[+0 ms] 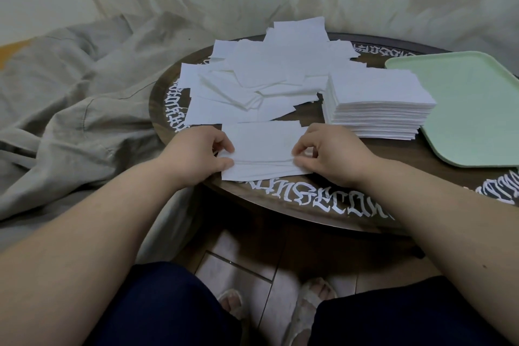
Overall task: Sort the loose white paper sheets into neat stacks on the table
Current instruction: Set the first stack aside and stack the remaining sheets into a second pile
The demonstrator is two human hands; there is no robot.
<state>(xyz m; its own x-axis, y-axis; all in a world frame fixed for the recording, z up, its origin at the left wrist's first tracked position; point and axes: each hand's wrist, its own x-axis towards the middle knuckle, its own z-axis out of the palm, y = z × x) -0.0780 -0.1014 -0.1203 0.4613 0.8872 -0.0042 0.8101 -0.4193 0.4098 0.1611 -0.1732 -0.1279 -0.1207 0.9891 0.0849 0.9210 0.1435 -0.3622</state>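
Both hands pinch a thin stack of white sheets point(262, 149) at the table's point(280, 199) near edge: left hand point(200, 153) curled on its left end, right hand point(331, 153) on its right end. Beyond it, a loose pile of sheets point(252, 78) sprawls left of centre; a tall squared stack point(376, 104) stands right, beside a pale green tray point(471, 109).
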